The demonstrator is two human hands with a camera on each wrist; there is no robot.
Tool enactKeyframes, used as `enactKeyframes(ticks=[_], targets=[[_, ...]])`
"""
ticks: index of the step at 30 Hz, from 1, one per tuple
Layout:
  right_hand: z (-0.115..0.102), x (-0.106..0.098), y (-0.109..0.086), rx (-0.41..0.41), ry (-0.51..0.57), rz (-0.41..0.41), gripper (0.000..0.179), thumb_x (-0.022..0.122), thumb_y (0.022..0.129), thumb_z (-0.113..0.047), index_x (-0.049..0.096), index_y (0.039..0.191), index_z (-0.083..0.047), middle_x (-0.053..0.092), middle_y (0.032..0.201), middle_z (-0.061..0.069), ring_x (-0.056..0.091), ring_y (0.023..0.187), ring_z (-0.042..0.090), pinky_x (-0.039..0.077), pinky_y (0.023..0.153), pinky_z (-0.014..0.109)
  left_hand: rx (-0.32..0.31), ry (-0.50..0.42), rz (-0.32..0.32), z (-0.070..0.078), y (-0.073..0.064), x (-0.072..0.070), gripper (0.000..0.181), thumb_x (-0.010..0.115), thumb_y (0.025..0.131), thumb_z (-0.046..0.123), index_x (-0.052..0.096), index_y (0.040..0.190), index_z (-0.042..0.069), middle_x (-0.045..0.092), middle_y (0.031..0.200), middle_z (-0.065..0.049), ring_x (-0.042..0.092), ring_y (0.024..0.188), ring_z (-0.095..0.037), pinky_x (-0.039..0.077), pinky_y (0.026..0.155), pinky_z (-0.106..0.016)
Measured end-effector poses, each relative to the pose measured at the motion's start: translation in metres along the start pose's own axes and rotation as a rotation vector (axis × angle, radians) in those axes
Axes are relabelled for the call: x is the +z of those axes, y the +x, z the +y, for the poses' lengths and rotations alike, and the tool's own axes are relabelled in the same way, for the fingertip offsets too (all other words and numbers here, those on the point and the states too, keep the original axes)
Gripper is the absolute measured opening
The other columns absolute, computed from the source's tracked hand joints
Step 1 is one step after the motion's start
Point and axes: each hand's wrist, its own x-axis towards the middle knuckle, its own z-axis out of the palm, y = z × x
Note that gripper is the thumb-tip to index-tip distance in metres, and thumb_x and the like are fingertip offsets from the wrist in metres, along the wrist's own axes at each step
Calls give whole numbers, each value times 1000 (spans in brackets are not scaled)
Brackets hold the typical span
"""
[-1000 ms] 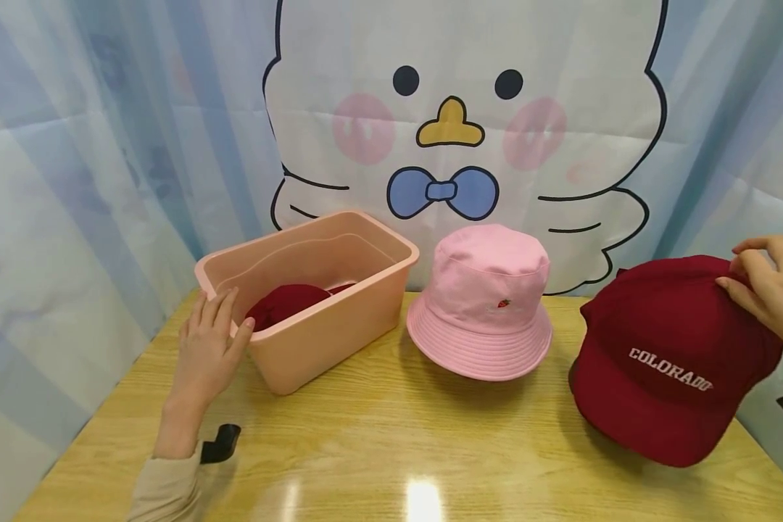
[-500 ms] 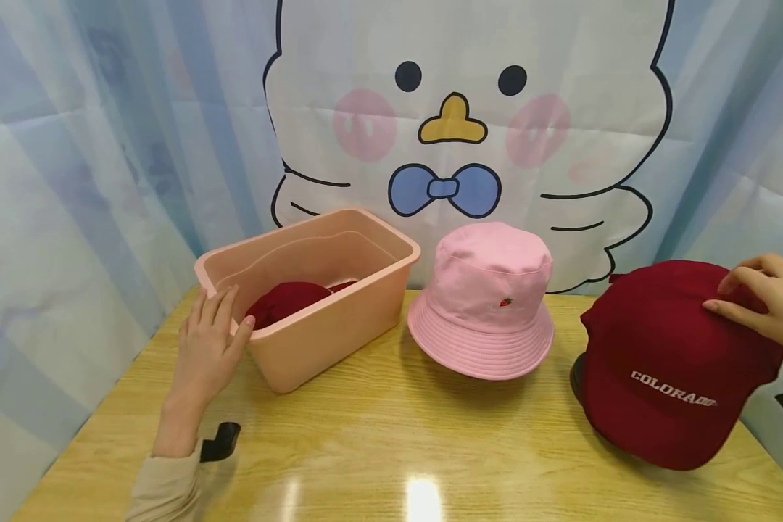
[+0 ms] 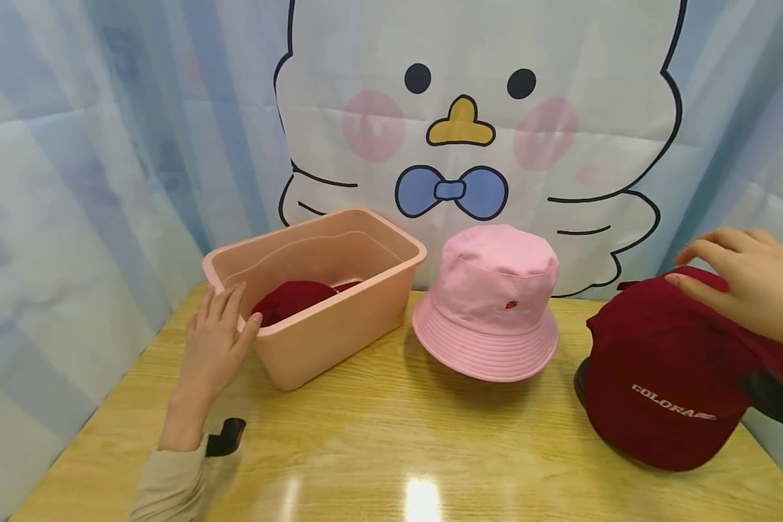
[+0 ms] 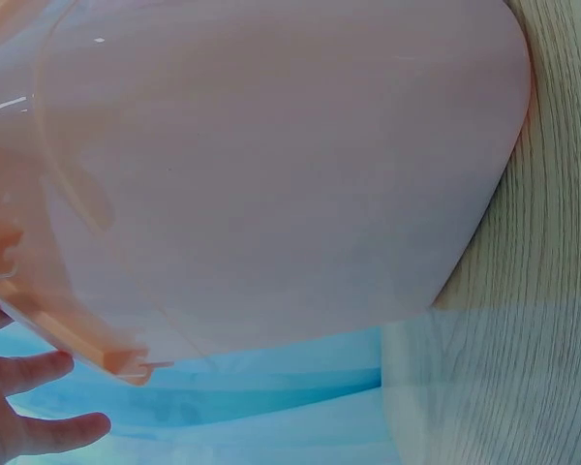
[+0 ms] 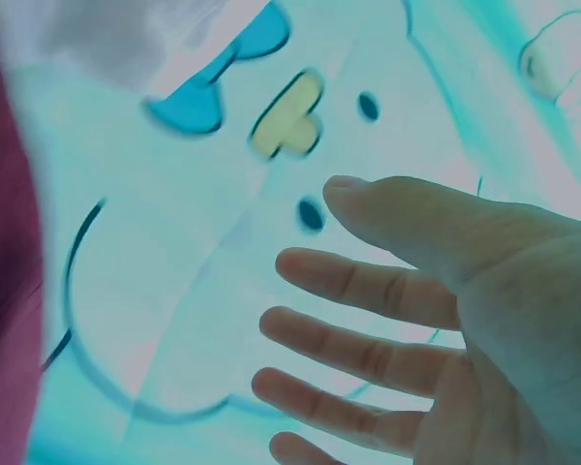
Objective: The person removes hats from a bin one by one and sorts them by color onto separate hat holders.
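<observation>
My left hand [image 3: 214, 344] rests on the left end of a peach plastic bin [image 3: 339, 326], fingers spread along the rim. Its fairly straight fingers show past the bin's edge in the left wrist view. Inside the bin lies a dark red cap [image 3: 296, 301], partly hidden by the wall. On the right, a dark red baseball cap [image 3: 665, 348] lettered COLORADO sits brim forward. Just above its crown is my right hand [image 3: 750, 279], holding nothing. The right wrist view shows that hand with fingers and thumb extended, apart from the cap's red edge [image 5: 5, 291].
Between the bin and the lettered cap stands a pink bucket hat [image 3: 489, 312] with a small strawberry on it. A curtain [image 3: 463, 58] with a cartoon bird hangs behind the wooden table [image 3: 365, 442]. A dark round edge [image 3: 581, 382] shows beneath the lettered cap.
My right hand has let go of the lettered cap's crown and shifted up and left. The cap has settled with its front tipped lower. My left hand stays on the bin.
</observation>
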Motion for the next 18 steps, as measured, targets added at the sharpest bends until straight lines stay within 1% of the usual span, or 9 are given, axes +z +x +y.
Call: enactKeyframes(ticks=[2, 5, 8, 12, 14, 16, 18], targets=[[-14, -5, 17, -51, 29, -16, 17, 68, 75, -14, 61, 89, -6, 57, 96, 19, 47, 83, 37, 40, 68, 50, -1, 4, 2, -1, 0, 0, 57, 34, 94, 40, 30, 137, 2, 34, 136, -23, 15, 132, -44, 17, 97, -66], [-37, -8, 46, -157, 89, -15, 15, 66, 77, -15, 60, 89, -8, 59, 95, 12, 51, 82, 32, 41, 69, 46, -4, 13, 2, -3, -1, -1, 58, 34, 94, 41, 31, 137, 2, 34, 136, -23, 15, 132, -44, 18, 97, -67], [-67, -6, 78, -228, 137, -80, 15, 61, 82, -18, 59, 94, -9, 59, 96, 10, 53, 86, 30, 42, 72, 46, -11, 17, -12, -3, -2, -1, 58, 34, 94, 41, 30, 137, 2, 34, 136, -23, 15, 132, -44, 18, 97, -67], [-111, 8, 117, -320, 178, -146, 15, 56, 85, -18, 60, 95, -8, 60, 96, 10, 53, 88, 28, 43, 76, 44, -18, 19, -25, -2, -2, 0, 58, 34, 94, 41, 29, 138, 3, 33, 137, -23, 15, 132, -44, 17, 97, -66], [-134, 18, 133, -367, 196, -157, 14, 55, 85, -18, 60, 94, -8, 60, 97, 9, 53, 91, 29, 43, 79, 44, -21, 22, -25, -2, -2, 0, 58, 34, 94, 41, 30, 137, 3, 34, 137, -23, 15, 132, -44, 17, 97, -66], [-156, 30, 148, -411, 202, -164, 15, 54, 86, -18, 60, 94, -8, 60, 97, 9, 53, 91, 29, 43, 79, 44, -18, 23, -19, -1, -1, 0, 58, 34, 94, 41, 30, 137, 3, 34, 137, -22, 15, 132, -44, 17, 97, -66], [-178, 41, 162, -437, 202, -183, 16, 54, 86, -20, 60, 95, -8, 60, 97, 9, 53, 92, 29, 44, 79, 43, -18, 27, -18, -1, 0, 0, 58, 34, 94, 42, 30, 137, 3, 34, 137, -22, 15, 132, -44, 17, 97, -66]])
